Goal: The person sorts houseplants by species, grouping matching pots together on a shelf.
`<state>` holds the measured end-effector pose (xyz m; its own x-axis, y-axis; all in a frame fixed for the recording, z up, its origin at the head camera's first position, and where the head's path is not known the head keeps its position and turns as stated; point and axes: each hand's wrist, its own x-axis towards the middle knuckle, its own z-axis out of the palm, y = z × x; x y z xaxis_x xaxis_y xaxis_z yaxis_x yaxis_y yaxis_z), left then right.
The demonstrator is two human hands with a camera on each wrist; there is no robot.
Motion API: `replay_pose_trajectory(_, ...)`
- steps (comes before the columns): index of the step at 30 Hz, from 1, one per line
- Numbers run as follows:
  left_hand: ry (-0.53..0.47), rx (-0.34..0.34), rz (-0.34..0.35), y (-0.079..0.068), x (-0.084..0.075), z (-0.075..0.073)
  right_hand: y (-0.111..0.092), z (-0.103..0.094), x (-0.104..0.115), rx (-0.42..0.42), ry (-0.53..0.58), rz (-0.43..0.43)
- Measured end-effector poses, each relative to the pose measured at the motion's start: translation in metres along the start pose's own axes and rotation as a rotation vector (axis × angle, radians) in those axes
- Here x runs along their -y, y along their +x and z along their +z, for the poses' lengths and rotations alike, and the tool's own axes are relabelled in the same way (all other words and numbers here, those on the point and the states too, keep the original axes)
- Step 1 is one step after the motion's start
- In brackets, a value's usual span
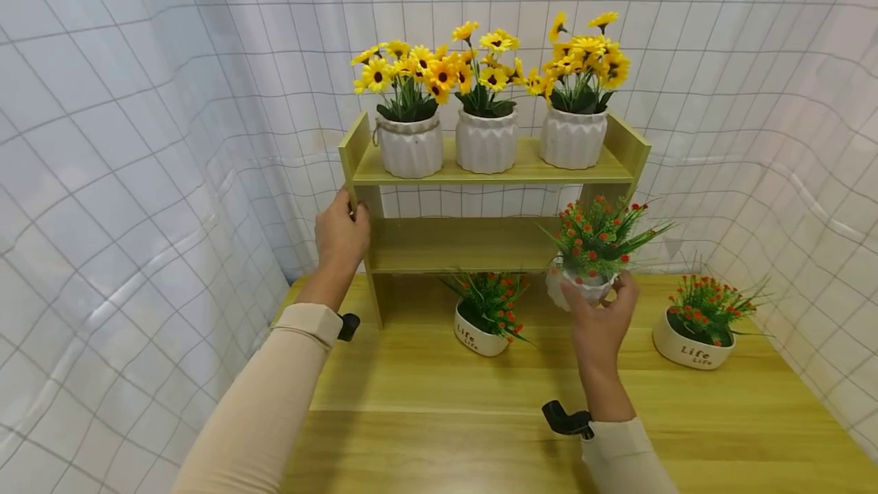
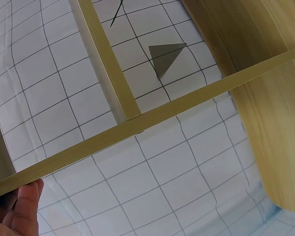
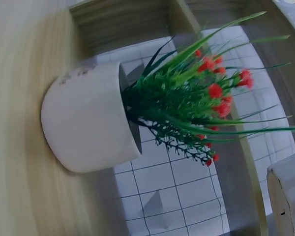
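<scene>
My left hand [image 1: 343, 231] grips the left side panel of a wooden shelf [image 1: 466, 246]. In the left wrist view, its fingers [image 2: 27, 209] curl at the panel's edge. With the right hand [image 1: 607, 319] I hold a potted plant [image 1: 595, 238] by its white pot, in front of the shelf's right end. Green leaves and small red flowers fill this plant and hide part of the pot's rim. A white pot with a red-flowered plant [image 3: 91, 120], lettered on its side, appears close in the right wrist view; that hand is out of this view.
On the top board stand three ribbed white pots of yellow flowers [image 1: 410, 147], [image 1: 487, 143], [image 1: 575, 139]. A "Life" pot [image 1: 480, 334] sits on the wooden table [image 1: 439, 441] under the shelf, and another "Life" pot [image 1: 693, 345] at right. Behind hangs a checked white curtain [image 1: 137, 136].
</scene>
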<state>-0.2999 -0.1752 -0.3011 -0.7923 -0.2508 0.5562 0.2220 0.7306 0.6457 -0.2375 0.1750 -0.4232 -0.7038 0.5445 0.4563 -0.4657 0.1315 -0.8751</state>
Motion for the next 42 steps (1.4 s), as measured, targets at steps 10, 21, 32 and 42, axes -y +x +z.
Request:
replay_pose_trajectory(10, -0.001, -0.004, 0.005, 0.000, 0.001, 0.001, 0.023, 0.018, 0.001, 0.057, -0.041, 0.055)
replay_pose_trajectory(21, -0.004, -0.012, 0.013, 0.000, -0.001, 0.001, 0.047, 0.031, 0.000, 0.093, -0.211, 0.022)
replay_pose_trajectory(32, 0.000, -0.020, 0.017, 0.002, 0.001, 0.001, 0.058, 0.031, 0.002, 0.190, -0.326, 0.035)
replay_pose_trajectory(42, 0.001, -0.007, 0.009, 0.000, 0.002, 0.001, 0.072, 0.048, -0.007, 0.179, -0.399, -0.046)
